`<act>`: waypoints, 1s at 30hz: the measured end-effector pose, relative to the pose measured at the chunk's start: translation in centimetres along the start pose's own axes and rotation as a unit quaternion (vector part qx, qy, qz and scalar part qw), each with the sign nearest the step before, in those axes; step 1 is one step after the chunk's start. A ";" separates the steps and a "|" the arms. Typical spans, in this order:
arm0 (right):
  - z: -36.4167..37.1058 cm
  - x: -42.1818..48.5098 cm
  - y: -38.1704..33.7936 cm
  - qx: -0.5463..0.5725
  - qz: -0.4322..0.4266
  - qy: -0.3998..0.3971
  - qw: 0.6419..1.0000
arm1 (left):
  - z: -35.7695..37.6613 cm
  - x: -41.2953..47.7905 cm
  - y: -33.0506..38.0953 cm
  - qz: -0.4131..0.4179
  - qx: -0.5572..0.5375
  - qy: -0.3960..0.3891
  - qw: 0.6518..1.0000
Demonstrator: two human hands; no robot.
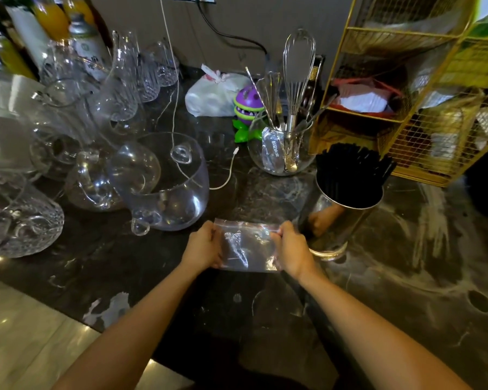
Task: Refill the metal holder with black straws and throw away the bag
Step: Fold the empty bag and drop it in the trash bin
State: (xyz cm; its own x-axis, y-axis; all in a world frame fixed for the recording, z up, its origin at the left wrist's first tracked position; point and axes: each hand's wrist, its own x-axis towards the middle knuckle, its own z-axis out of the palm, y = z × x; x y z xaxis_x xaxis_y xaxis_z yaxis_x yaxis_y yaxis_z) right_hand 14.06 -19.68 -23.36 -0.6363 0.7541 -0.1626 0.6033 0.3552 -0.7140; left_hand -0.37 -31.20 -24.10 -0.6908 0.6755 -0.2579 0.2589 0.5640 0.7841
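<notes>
A shiny metal holder (333, 220) stands on the dark marble counter, right of centre, packed with black straws (350, 170) that stick out of its top. Just left of it I hold a clear, empty zip bag (247, 246) flat above the counter. My left hand (203, 246) grips the bag's left edge and my right hand (292, 249) grips its right edge, close to the holder's base.
Clear glass jugs and glasses (164, 181) crowd the left side. A glass bowl with a whisk and spoons (285, 147) stands behind the holder. A gold wire rack (434, 88) fills the right rear. A white tied bag (212, 94) and a purple toy (248, 108) sit at the back.
</notes>
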 end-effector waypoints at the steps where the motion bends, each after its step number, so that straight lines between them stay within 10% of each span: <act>1: 0.0 0.2 -0.3 -0.019 0.003 -0.011 1.000 | 0.0 0.1 0.0 -0.009 0.012 0.008 1.000; 9: 0.7 0.8 -1.2 -0.229 -0.033 0.017 0.973 | 0.1 -0.1 0.2 0.100 0.280 0.112 0.948; 15: 1.1 0.8 -1.0 -0.239 -0.076 0.073 0.965 | -0.2 -0.3 -0.1 0.263 0.311 0.042 0.912; 30: 1.2 -1.3 0.9 -0.300 -0.259 -0.169 0.902 | -1.0 -1.6 -1.2 0.296 0.497 -0.120 0.807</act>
State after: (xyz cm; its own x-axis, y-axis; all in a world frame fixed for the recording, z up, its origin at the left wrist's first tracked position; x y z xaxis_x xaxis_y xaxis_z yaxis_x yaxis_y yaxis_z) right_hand 14.83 -20.99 -24.66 -0.9567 0.2256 -0.1839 0.2701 0.9235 -0.2724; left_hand -0.28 -33.44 -24.09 -0.1279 0.9715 -0.1994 0.9914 0.1305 0.0001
